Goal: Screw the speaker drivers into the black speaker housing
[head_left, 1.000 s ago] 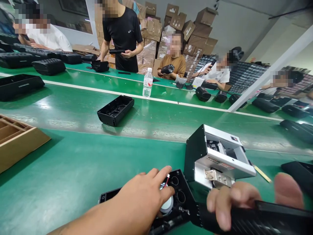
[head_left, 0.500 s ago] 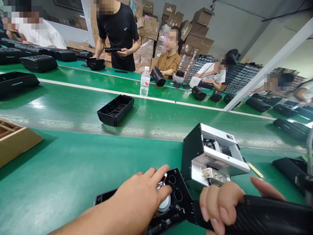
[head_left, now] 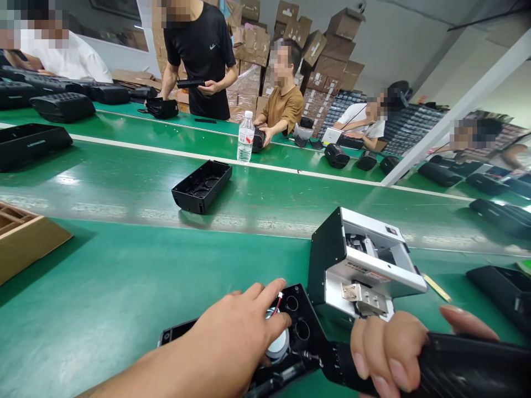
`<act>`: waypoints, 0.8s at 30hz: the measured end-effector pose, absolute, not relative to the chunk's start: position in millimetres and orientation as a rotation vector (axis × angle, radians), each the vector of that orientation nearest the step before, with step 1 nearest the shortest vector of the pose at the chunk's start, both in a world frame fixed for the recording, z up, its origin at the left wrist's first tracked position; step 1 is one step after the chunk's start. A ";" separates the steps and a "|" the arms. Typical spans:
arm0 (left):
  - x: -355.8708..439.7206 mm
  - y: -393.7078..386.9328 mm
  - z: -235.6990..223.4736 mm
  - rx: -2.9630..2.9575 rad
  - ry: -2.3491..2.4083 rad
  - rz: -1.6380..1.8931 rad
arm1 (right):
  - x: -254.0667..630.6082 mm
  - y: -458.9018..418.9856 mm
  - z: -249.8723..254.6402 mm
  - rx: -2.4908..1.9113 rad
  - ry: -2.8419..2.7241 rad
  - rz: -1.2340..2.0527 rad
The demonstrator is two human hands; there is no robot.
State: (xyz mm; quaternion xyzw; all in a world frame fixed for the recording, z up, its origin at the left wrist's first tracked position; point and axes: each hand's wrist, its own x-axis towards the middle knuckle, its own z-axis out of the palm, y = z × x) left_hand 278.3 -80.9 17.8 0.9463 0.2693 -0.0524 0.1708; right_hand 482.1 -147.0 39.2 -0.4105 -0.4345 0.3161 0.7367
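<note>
Black plastic housing (head_left: 306, 312): lies open on the green bench (head_left: 136, 276), low in view, partly under the left hand; looks light and stiff, its smooth walls perhaps a little slippery.
Round part (head_left: 279, 347): pale disc set inside the housing, probably its heavier spot.
Red lead (head_left: 279, 303): thin, white-tipped, between left thumb and forefinger; likely fragile, so best not pulled.
Hold: the rigid outer walls seem the safest place to take it.
Left hand (head_left: 238, 337): lies across the housing, thumb and forefinger apart; I cannot tell whether the hidden fingers clamp an edge.
Right hand (head_left: 388, 351): fingers wrapped around a black power driver (head_left: 473, 365), its metal bit reaching over the housing; contact at the tip is unclear.
Silver-and-black machine (head_left: 369, 271): just behind the housing, blocking room on the far right side.
Beyond: another open shell (head_left: 202, 188) and a water bottle (head_left: 245, 141), both well apart from the hands.
Edges: cardboard tray (head_left: 41, 243) at left; black case (head_left: 500, 293) at right.
</note>
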 end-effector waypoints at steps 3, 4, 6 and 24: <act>277.3 -80.3 17.0 2.697 0.760 -0.117 | 486.3 -151.6 33.3 -0.905 -0.948 0.698; 277.0 -80.5 17.1 2.699 0.759 -0.117 | 488.6 -154.0 29.8 -0.896 -0.937 0.700; 276.7 -81.2 17.7 2.689 0.757 -0.136 | 493.3 -159.8 20.7 -0.849 -0.880 0.694; 278.3 -82.0 20.3 2.703 0.762 -0.159 | 501.2 -157.2 13.2 -0.723 -0.779 0.828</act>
